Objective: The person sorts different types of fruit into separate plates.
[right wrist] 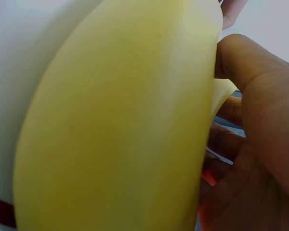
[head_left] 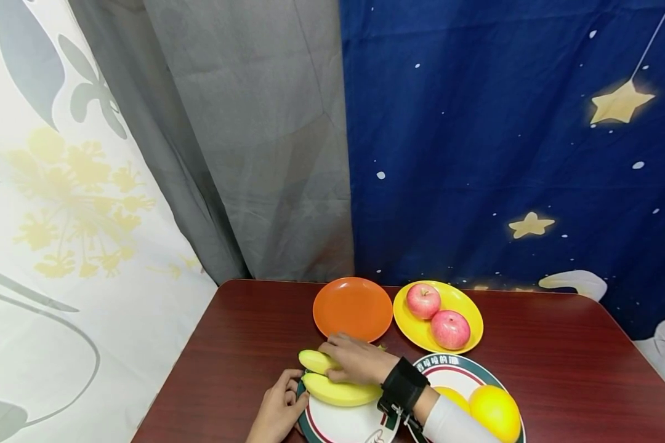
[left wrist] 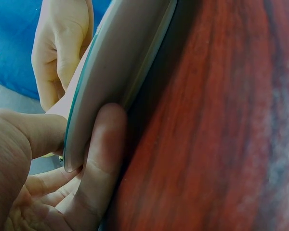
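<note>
Two yellow bananas lie side by side at the far part of a white plate (head_left: pixel 346 423) with a green rim. My right hand (head_left: pixel 360 360) reaches over the farther banana (head_left: pixel 317 361), its fingers curled round it; the nearer banana (head_left: pixel 340 391) lies just below the hand and fills much of the right wrist view (right wrist: pixel 120 120). At the plate's left edge my left hand (head_left: pixel 279 406) grips the rim, thumb above and fingers beneath, and the left wrist view shows the plate's underside (left wrist: pixel 111 67) tilted off the table between thumb and fingers.
An orange plate (head_left: pixel 353 309) stands behind the bananas. Right of it, a yellow plate (head_left: pixel 471 311) holds two apples (head_left: pixel 451 330). Yellow round fruits (head_left: pixel 495 413) sit on another green-rimmed plate (head_left: pixel 449 371), partly behind my right forearm. Curtains hang beyond the table's far edge.
</note>
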Tool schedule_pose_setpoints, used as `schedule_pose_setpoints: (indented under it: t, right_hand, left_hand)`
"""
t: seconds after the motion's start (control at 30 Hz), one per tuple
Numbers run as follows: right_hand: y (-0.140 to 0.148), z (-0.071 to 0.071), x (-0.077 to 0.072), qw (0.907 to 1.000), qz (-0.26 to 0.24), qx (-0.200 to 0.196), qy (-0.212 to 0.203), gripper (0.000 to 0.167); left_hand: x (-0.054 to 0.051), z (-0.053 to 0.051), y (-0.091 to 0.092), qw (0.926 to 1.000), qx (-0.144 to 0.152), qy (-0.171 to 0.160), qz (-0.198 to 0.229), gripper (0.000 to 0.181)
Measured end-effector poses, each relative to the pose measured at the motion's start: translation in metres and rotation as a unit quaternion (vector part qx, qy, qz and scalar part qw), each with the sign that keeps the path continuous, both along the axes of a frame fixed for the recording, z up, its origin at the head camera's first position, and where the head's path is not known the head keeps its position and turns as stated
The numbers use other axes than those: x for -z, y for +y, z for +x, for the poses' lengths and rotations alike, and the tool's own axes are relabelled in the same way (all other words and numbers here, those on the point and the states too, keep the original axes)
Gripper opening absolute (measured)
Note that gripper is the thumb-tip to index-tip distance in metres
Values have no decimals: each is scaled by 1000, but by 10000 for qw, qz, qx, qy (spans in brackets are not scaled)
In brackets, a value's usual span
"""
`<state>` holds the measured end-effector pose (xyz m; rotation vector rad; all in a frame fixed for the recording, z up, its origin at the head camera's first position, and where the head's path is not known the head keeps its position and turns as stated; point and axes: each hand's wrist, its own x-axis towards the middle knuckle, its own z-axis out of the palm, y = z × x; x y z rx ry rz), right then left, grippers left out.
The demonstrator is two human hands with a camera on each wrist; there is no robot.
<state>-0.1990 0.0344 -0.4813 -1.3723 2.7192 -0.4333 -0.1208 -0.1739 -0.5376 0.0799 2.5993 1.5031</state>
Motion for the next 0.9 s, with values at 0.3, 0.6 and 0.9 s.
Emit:
schedule_pose_setpoints:
  t: [0.3,0.6,0.9]
  right_hand:
    - [-1,1,0,9998,50,164,-30,39]
    - [0,2,1,9998,39,177,26,40]
    - [-1,1,1,9995,57,270,-124,40]
  left_hand:
    - [4,0,0,10000,32,33,2,35]
    - [5,1,0,9999,43,100,54,36]
    - [6,-1,-1,9999,8,87,62,36]
